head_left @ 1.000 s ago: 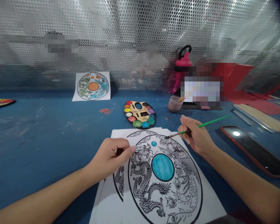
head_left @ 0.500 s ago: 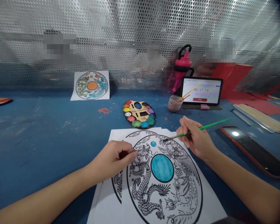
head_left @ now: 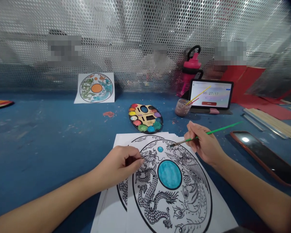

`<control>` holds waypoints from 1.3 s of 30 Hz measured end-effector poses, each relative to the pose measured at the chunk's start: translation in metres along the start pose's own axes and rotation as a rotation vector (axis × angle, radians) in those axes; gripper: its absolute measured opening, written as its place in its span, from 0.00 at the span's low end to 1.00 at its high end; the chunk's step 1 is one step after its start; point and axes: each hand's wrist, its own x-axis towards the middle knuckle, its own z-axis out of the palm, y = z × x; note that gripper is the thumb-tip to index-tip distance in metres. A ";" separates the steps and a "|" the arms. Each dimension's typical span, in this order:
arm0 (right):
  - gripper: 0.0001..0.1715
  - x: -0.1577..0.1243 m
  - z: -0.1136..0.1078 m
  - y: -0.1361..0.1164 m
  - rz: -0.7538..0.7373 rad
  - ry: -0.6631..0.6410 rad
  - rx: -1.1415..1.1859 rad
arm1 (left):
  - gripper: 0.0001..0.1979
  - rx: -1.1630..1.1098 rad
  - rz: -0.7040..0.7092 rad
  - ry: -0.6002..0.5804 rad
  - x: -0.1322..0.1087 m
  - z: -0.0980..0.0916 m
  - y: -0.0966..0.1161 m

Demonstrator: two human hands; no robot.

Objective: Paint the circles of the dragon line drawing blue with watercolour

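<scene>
My right hand [head_left: 203, 142] pinches a green paintbrush [head_left: 221, 128] over the upper right of a line-art colouring sheet [head_left: 145, 223]. The dark bristles point left and hang by the small flower and cloud lines; whether they touch the paper I cannot tell. On the sheet a dragon and a phoenix stand inside a black ring, with a large blue-painted circle [head_left: 169, 174] in the middle and a small blue one [head_left: 160, 149] above it. My left hand [head_left: 124, 161] rests on the sheet's left side, thumb and fingertips closed together, with nothing visible in them. More printed sheets lie underneath.
Beyond the sheets lies a paint palette [head_left: 149, 113]. Behind it are a water cup [head_left: 181, 108] with brushes, a tablet [head_left: 211, 92] showing a timer and a pink bottle [head_left: 191, 71]. A phone [head_left: 264, 157] sits right, a painted sheet [head_left: 96, 97] back left.
The view has shifted slightly. Both hands keep almost the same pose, the paintbrush stays over the upper right of the sheet, and the timer has advanced one second.
</scene>
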 end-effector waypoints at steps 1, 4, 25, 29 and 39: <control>0.25 0.000 0.000 0.000 -0.001 0.003 -0.003 | 0.14 0.003 0.000 -0.002 0.000 0.000 0.000; 0.25 0.001 0.000 0.001 0.014 0.021 -0.020 | 0.13 0.006 -0.002 -0.009 -0.001 0.000 -0.001; 0.21 0.004 -0.007 0.004 -0.007 0.033 -0.130 | 0.13 -0.002 -0.019 -0.022 -0.001 -0.001 0.000; 0.21 0.004 -0.008 0.002 -0.027 0.042 -0.146 | 0.14 -0.017 -0.014 -0.016 -0.001 -0.002 0.001; 0.19 0.006 -0.010 0.001 -0.040 0.087 -0.139 | 0.16 -0.046 -0.018 -0.011 0.000 -0.001 0.002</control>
